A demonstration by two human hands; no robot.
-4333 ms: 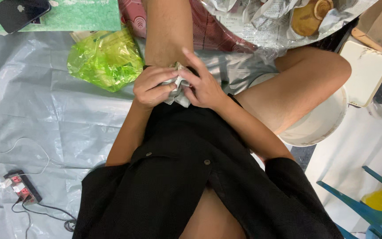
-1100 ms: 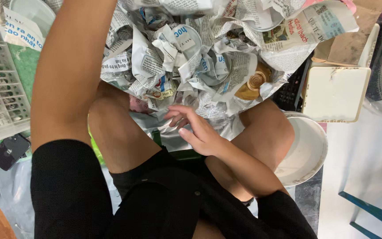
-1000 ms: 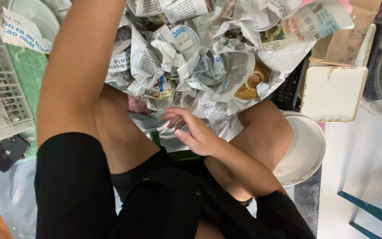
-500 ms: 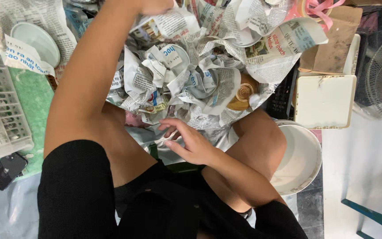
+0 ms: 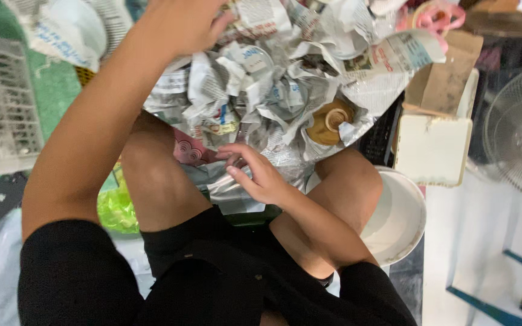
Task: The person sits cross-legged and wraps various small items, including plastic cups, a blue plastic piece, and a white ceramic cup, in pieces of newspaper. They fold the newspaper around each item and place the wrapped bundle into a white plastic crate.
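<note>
Crumpled newspaper (image 5: pixel 261 102) heaps between white boxes (image 5: pixel 433 148); left hand (image 5: pixel 182 24) reaches in, right hand (image 5: pixel 255 175) spread loose on it.

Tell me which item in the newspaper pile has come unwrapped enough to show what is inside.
The brown ceramic piece, right of the right hand. Its glazed brown surface shows through torn newspaper; the other bundles show only crumpled newsprint.

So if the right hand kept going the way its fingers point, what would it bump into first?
Probably the crumpled newspaper heaped just beyond the right hand; its fingers point up-left into that pile. Depth is hard to judge, so the silvery sheet under it could come first.
</note>
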